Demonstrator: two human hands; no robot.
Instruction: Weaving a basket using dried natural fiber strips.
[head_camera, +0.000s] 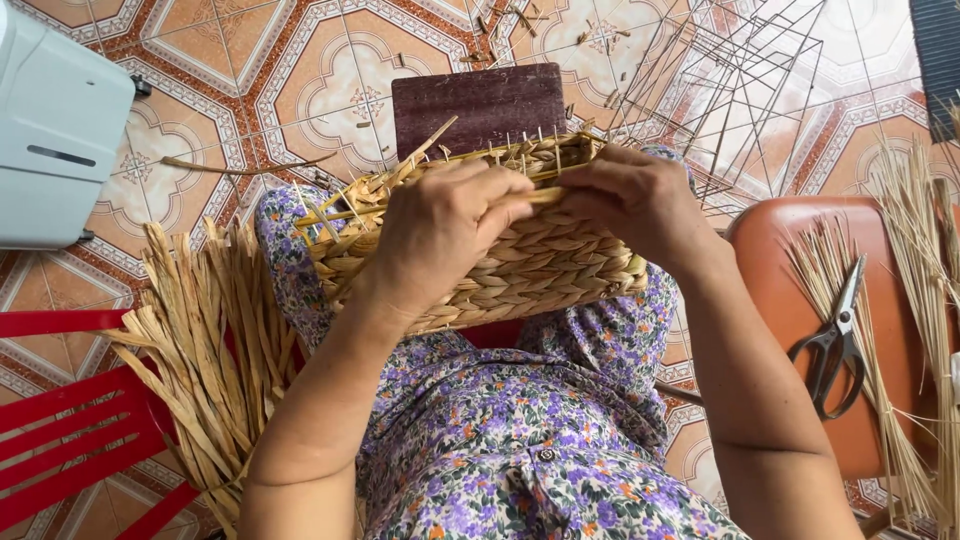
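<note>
Purple floral dress (520, 450), small front button, bare forearms.

Left hand (440, 225) and right hand (635, 200) grip a woven basket (530, 265) on the lap.

Hands: two, left hand (440, 225) and right hand (630, 205)
Woven basket (520, 270): one
Scissors (835, 340): one pair
Orange stool (790, 310): one
Wire frames (740, 90): cannot tell how many
Dry straw bundle (210, 340): one

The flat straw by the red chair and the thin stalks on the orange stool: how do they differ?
The flat straw is broad, ribbon-like and tan, bunched beside the red chair; the thin stalks are fine, round and paler, spread across the orange stool under scissors. Neither hand touches either; both grip the woven basket.
</note>
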